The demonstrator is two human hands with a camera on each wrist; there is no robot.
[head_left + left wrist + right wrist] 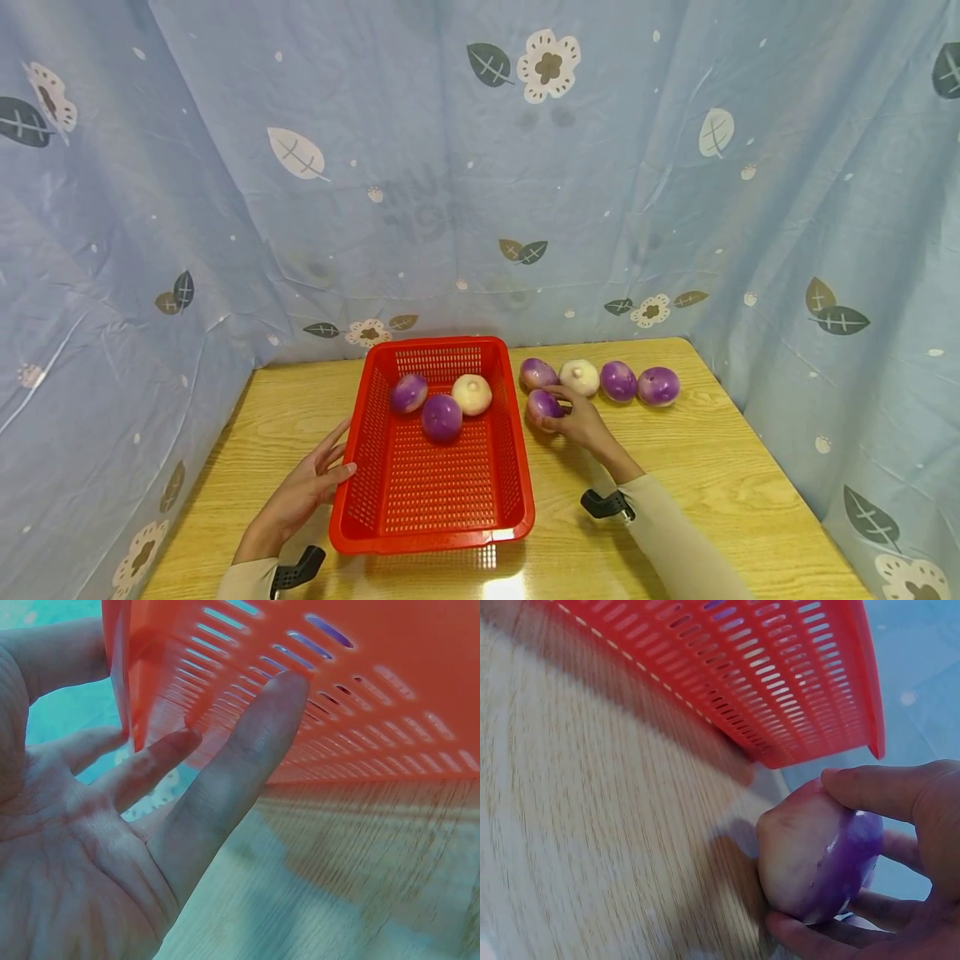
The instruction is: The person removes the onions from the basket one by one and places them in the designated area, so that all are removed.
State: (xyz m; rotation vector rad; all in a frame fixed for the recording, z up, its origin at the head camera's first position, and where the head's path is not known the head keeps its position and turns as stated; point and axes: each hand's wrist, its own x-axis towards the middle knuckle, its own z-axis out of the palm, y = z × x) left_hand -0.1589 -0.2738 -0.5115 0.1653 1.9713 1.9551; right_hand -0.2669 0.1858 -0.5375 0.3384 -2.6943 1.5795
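A red plastic basket point(438, 543) with slotted walls stands on the table, holding a purple turnip point(442, 418), another purple turnip point(408, 392) and a turnip showing its white side point(472, 394). At its left wall, my left hand point(298, 497) grips the rim, thumb at the top and fingers against the outer slots. Right of the basket, my right hand point(581, 421) holds a purple-and-white turnip point(810, 851) between thumb and fingers. In the right wrist view, this turnip's pale side faces the table, close over the wood.
Behind my right hand, several turnips form a row: a purple one point(537, 373), a white-side-up one point(579, 377), then two purple ones, the last point(658, 386) farthest right. A blue patterned curtain point(420, 167) hangs behind and at both sides of the wooden table point(675, 475).
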